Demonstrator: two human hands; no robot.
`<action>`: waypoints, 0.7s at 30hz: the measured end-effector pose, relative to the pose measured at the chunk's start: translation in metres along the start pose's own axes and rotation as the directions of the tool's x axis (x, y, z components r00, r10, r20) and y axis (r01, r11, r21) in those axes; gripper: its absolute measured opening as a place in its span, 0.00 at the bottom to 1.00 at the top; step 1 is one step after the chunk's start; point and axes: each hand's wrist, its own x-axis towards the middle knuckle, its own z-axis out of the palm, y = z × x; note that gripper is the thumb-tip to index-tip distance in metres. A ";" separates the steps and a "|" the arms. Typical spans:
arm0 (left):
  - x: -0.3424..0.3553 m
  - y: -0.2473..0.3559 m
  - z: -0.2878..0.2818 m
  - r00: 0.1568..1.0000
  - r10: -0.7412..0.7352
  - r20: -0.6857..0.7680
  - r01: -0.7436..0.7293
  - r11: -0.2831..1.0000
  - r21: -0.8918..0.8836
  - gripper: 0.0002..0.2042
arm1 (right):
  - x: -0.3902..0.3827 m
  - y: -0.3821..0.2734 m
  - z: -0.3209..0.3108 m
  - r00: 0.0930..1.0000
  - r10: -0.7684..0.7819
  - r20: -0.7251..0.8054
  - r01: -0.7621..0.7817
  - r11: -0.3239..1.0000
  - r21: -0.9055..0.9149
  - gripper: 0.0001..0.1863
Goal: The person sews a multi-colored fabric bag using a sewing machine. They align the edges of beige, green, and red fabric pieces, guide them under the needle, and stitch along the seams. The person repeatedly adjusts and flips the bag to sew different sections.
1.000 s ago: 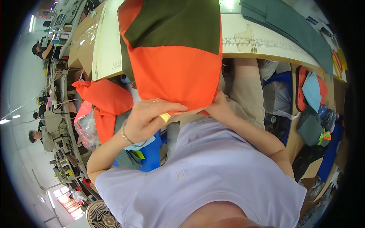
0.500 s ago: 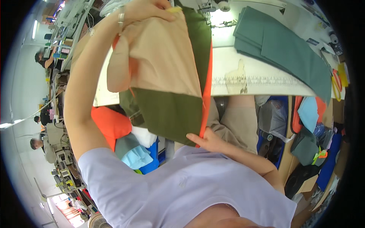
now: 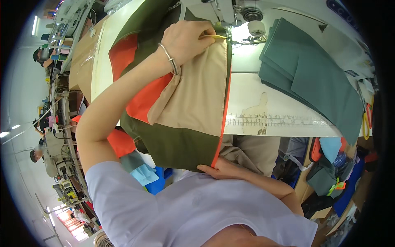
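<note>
A sewn fabric piece (image 3: 201,94) with beige, olive green and orange panels lies over the table edge and hangs toward my lap. An orange strip (image 3: 227,111) runs down its right side. My left hand (image 3: 187,41), a bangle on its wrist, is closed at the upper part of the beige panel, beside the sewing machine's presser foot (image 3: 230,39). A slim yellow thing (image 3: 214,36) shows at its fingertips; its kind is unclear. Down at the lower right corner, my right hand (image 3: 224,168) pinches the olive panel, thumb on top and the other fingers largely hidden.
Folded dark green fabric (image 3: 308,70) is stacked right of the machine. A printed ruler scale (image 3: 284,120) runs along the white table's front. Yellow-and-orange-handled scissors (image 3: 366,119) are at the far right. Fabric scraps (image 3: 144,173) fill a blue bin below. Other people sit far left.
The fabric's upper part has come down flat onto the table by the presser foot, and my left hand moved rightward with it. My right hand still holds the lower corner. The view has shifted.
</note>
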 end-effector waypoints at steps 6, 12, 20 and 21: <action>-0.024 -0.005 0.011 0.998 -0.056 0.036 0.064 0.960 -0.274 0.08 | -0.011 0.013 0.013 0.999 -0.024 -0.038 0.018 0.987 -0.159 0.21; -0.025 -0.017 0.012 0.990 -0.063 0.126 0.110 0.907 -0.407 0.11 | -0.013 0.000 -0.007 0.995 0.098 0.027 -0.075 0.885 -0.460 0.20; -0.031 -0.028 -0.002 0.973 0.032 0.228 0.157 0.634 -0.757 0.14 | -0.019 -0.174 -0.115 0.882 -0.363 -0.300 0.055 0.713 -0.699 0.11; -0.031 -0.027 -0.003 0.970 0.035 0.240 0.175 0.586 -0.791 0.15 | -0.004 -0.187 -0.124 0.833 -0.375 -0.406 -0.034 0.698 -0.715 0.13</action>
